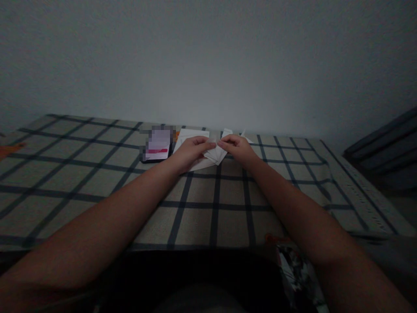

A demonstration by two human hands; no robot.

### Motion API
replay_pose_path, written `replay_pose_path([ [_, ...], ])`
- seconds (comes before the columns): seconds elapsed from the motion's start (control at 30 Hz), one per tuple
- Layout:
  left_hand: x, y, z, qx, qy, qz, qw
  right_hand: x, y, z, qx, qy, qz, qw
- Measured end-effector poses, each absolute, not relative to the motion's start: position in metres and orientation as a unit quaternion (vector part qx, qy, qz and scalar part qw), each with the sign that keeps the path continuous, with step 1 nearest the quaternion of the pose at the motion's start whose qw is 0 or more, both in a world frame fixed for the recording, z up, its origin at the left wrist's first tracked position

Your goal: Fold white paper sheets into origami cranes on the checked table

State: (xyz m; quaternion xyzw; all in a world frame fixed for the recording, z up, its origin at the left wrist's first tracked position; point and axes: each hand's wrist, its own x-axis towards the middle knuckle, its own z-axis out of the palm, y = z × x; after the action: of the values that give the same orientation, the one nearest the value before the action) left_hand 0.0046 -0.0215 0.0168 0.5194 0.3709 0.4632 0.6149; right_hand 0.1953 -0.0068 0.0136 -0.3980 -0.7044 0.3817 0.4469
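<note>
Between my two hands is a folded piece of white paper [217,154], with creases meeting toward a point at its near end. My left hand [193,150] pinches its left side between thumb and fingers. From the right, my right hand [237,148] pinches the upper right part, its thumb and fingertips close to the left thumb. Under and behind the left hand lie white paper sheets [194,132], partly covered by that hand. Another pointed bit of white paper [246,137] shows just behind the right hand.
A phone [158,145] with a lit, blurred screen leans left of the papers. Everything rests on a checked tablecloth [198,217] reaching a pale wall [208,56]. Something orange [11,150] lies at the far left. A dark striped object [384,148] stands at the right.
</note>
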Motion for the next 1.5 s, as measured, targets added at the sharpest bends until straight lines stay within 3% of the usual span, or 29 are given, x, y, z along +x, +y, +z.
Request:
replay_pose_path([
  [0.33, -0.005, -0.023, 0.028, 0.578, 0.399, 0.428, 0.568, 0.194, -0.009, 0.014, -0.402, -0.692, 0.401, 0.447],
  [0.7, -0.018, -0.03, 0.052, 0.622, 0.388, 0.336, 0.591, 0.191, -0.013, 0.018, -0.405, -0.711, 0.367, 0.443],
  [0.83, -0.024, -0.023, 0.044, 0.637, 0.397, 0.34, 0.566, 0.192, -0.012, 0.014, -0.412, -0.715, 0.37, 0.427],
  [1.07, -0.03, -0.013, 0.019, 0.583, 0.364, 0.321, 0.651, 0.192, -0.014, 0.011, -0.414, -0.723, 0.375, 0.407],
  [1.5, -0.035, -0.005, 0.005, 0.558, 0.352, 0.32, 0.68, 0.19, -0.015, 0.01, -0.426, -0.719, 0.378, 0.399],
])
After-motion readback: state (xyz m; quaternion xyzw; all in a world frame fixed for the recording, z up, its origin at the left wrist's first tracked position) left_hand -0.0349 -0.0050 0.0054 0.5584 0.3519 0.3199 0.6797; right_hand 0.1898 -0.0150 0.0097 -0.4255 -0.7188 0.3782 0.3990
